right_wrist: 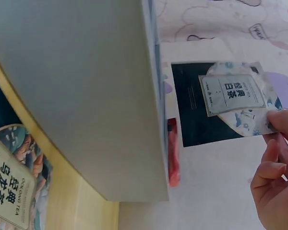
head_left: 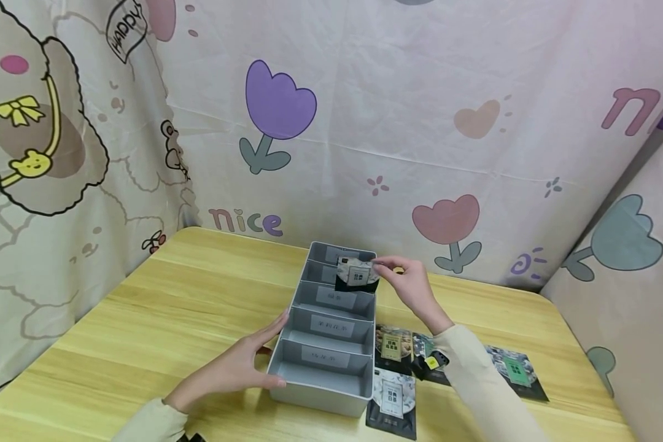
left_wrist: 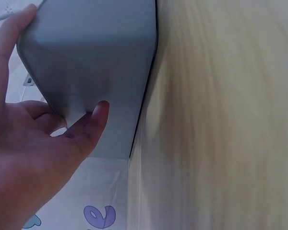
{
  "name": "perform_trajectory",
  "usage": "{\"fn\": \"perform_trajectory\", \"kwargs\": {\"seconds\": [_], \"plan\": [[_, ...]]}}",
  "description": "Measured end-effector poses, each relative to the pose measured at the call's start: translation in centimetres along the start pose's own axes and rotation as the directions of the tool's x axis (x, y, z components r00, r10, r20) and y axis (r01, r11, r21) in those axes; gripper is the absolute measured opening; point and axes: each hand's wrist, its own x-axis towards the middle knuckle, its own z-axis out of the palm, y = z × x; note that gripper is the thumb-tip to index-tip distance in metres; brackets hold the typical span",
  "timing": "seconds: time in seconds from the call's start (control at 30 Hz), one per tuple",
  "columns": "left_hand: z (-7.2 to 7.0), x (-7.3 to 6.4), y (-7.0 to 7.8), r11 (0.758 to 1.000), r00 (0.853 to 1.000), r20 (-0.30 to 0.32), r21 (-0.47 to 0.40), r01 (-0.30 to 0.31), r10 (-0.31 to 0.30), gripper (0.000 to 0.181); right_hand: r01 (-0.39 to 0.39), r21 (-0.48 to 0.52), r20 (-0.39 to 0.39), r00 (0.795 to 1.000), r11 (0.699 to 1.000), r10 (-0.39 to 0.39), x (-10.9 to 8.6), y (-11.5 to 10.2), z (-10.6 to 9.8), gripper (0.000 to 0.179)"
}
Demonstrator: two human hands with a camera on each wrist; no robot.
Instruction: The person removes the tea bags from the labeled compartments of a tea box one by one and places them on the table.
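A long grey box (head_left: 320, 398) with several labelled compartments stands on the table. My left hand (head_left: 237, 367) holds its near left corner, thumb against the front wall and fingers along the left side. Above the far compartments my right hand (head_left: 411, 287) pinches a white tea sachet (head_left: 357, 274) by its right edge. The right wrist view shows this sachet (right_wrist: 221, 103) flat and upright beyond the box rim, between thumb and fingertips. The near compartment floors show bare; the far ones are partly hidden behind the sachet.
Right of the box lie an oolong tea sachet (head_left: 392, 348), another white tea sachet (head_left: 392, 402), a sachet partly under my right wrist (head_left: 422, 345), and a green-labelled one (head_left: 516, 369). Something red (right_wrist: 173, 153) shows at the box rim. A printed curtain (head_left: 364, 123) hangs behind the table.
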Motion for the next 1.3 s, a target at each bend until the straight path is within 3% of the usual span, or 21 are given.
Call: {"fn": "perform_trajectory", "kwargs": {"seconds": [0.23, 0.47, 0.8, 1.3], "plan": [[0.0, 0.1, 0.0, 1.000, 1.000, -0.002, 0.000, 0.000, 0.000, 0.108, -0.080, 0.089, -0.022, 0.996, 0.993, 0.082, -0.7, -0.8, -0.6, 0.023], [-0.1, 0.1, 0.1, 1.000, 1.000, 0.004, -0.007, 0.006, -0.006, 0.108, -0.172, 0.219, -0.045, 0.981, 0.960, 0.186, -2.2, -1.6, -0.9, 0.021], [-0.1, 0.0, 0.1, 1.000, 1.000, 0.013, -0.014, 0.003, -0.002, 0.106, -0.243, 0.236, -0.062, 0.962, 0.941, 0.264, -4.7, -2.4, -0.4, 0.019], [-0.1, 0.1, 0.1, 1.000, 1.000, 0.014, -0.003, -0.011, 0.011, 0.107, -0.300, 0.261, -0.025, 0.948, 0.918, 0.317, -7.1, -1.2, -0.7, 0.017]]}}
